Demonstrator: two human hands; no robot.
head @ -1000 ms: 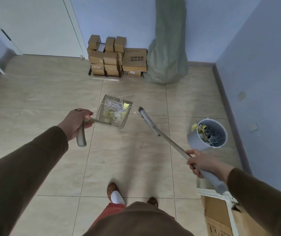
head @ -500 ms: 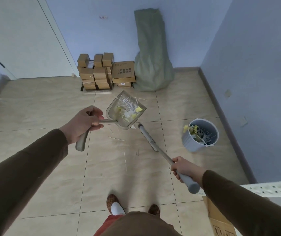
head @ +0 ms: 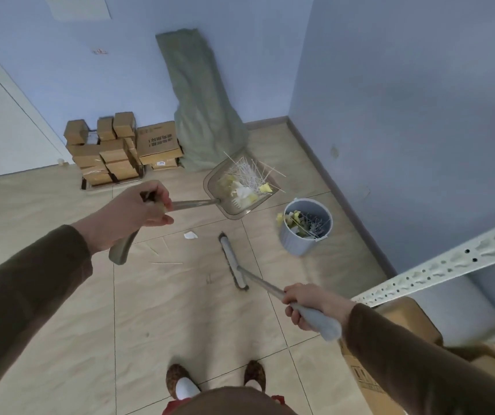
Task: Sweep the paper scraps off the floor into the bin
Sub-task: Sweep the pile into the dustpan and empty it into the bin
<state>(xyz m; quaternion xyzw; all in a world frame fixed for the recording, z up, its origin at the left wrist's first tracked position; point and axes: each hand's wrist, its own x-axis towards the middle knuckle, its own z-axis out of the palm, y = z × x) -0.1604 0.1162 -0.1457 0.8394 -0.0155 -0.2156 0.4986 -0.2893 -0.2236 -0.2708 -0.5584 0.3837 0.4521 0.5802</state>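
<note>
My left hand (head: 134,212) grips the handle of a clear dustpan (head: 237,202), lifted off the floor and loaded with yellow and white paper scraps and thin white strips (head: 244,182). The pan hangs just left of and above the grey bin (head: 306,227), which holds more scraps. My right hand (head: 309,304) grips the grey handle of a broom whose head (head: 234,260) rests on the tiles. One white scrap (head: 190,235) and a few thin strips (head: 167,262) lie on the floor below the pan.
Stacked cardboard boxes (head: 105,151) and a green sack (head: 204,112) stand against the far wall. A perforated metal rail (head: 438,265) and a cardboard box (head: 390,354) are at my right. My slippered feet (head: 180,381) are at the bottom edge.
My left hand has carried the loaded dustpan up and to the right, close to the bin. The broom stays low in my right hand. A white scrap now lies on the floor.
</note>
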